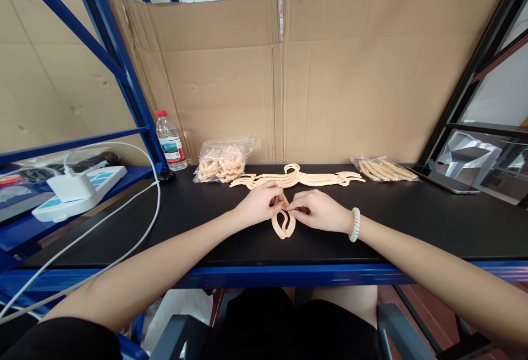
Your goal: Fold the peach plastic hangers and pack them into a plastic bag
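Note:
Both my hands meet over a beige plastic hanger [283,232] that looks folded into a loop, with a curved strip inside it. My left hand [258,204] pinches its upper left side, the fingers curled. From the other side, my right hand [322,210] has thumb and fingertips closed on its upper right part. The fingers hide the top of this piece, so I cannot see how its parts join. Just beyond my hands lies a stack of beige hangers [313,178], spread wide, with a hook [292,167] at the middle.
Behind stand a bag of beige pieces [223,162], a water bottle [170,143] and a bag of beige strips [383,169]. A phone [447,180] lies right. Left are a power strip [82,195] and a white cable [154,211]. Cardboard [350,74] walls the back.

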### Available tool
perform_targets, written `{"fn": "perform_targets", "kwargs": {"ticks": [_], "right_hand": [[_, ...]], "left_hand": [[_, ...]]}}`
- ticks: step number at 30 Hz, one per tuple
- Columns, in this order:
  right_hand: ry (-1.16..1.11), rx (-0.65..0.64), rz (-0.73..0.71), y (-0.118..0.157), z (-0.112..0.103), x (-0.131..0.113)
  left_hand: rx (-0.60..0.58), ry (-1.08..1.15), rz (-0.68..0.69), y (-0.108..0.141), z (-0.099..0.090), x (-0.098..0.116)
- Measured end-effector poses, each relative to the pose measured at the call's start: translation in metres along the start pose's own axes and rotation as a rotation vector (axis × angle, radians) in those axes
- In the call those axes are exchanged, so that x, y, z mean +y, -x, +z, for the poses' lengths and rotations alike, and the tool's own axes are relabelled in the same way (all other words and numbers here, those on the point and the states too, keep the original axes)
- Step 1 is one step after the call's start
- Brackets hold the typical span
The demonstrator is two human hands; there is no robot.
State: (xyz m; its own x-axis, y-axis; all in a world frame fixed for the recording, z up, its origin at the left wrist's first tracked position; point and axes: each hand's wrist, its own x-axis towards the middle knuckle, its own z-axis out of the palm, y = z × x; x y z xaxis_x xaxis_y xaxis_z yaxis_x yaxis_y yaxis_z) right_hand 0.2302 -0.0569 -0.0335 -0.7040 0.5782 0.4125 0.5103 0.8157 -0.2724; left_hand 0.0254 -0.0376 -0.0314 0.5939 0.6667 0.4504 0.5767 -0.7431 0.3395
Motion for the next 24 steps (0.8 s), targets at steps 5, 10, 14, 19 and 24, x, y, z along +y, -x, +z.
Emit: {"fn": "perform_targets", "kwargs": {"ticks": [5,10,14,19,24], "right_hand": [[0.027,0.000,0.015,-0.0006,-0.0003,-0.0028],[0.058,0.009,0.033,-0.0011,-0.0005,-0.0050],[0.055,0.016,0.039,-0.0008,-0.0005,-0.0048],[0.031,0.028,0.006,-0.0007,0.0012,-0.0015],[0.016,0.025,0.011,-0.0017,0.0021,0.0027]], "left_hand": [[-0.003,0.009,-0.008,-0.0002,0.0005,-0.0012],[-0.008,-0.006,-0.011,-0.0008,0.0002,-0.0007],[-0.010,-0.023,0.001,-0.0008,-0.0006,-0.0001],[-0.012,-0.025,0.017,-0.0001,-0.0012,-0.0013],[0.024,-0.044,0.005,-0.0003,-0.0022,-0.0002]]}}
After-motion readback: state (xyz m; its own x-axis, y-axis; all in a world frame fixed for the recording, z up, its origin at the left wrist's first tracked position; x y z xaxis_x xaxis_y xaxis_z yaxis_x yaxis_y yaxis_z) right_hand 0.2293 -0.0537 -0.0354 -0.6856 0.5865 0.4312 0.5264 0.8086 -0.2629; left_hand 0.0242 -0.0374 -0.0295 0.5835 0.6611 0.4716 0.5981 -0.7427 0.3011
